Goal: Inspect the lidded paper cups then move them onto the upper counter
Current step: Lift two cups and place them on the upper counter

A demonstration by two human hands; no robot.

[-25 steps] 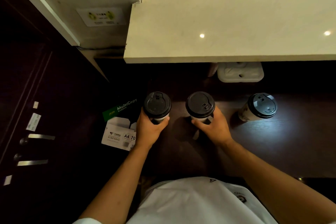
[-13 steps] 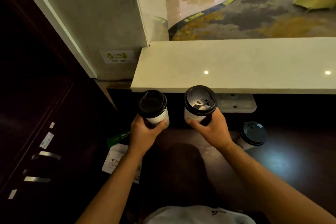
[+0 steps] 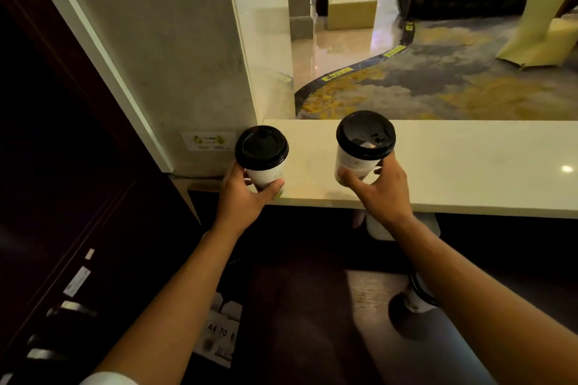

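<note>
My left hand (image 3: 242,194) grips a white paper cup with a black lid (image 3: 262,156) at the left end of the pale upper counter (image 3: 469,166), near its front edge. My right hand (image 3: 380,189) holds a second black-lidded cup (image 3: 362,144) over the counter, further right. Whether either cup touches the counter surface I cannot tell. A third lidded cup (image 3: 417,298) stands on the dark lower desk (image 3: 312,322), mostly hidden behind my right forearm.
A grey wall pillar (image 3: 175,56) rises at the counter's left end, with a small sticker (image 3: 208,141). A box of A4 paper (image 3: 222,334) lies low on the left. A white object (image 3: 380,228) sits under the counter. Beyond the counter lie carpet and covered chairs.
Both hands have lifted their cups from the dark lower desk up to the level of the pale upper counter. The third cup stayed on the desk.
</note>
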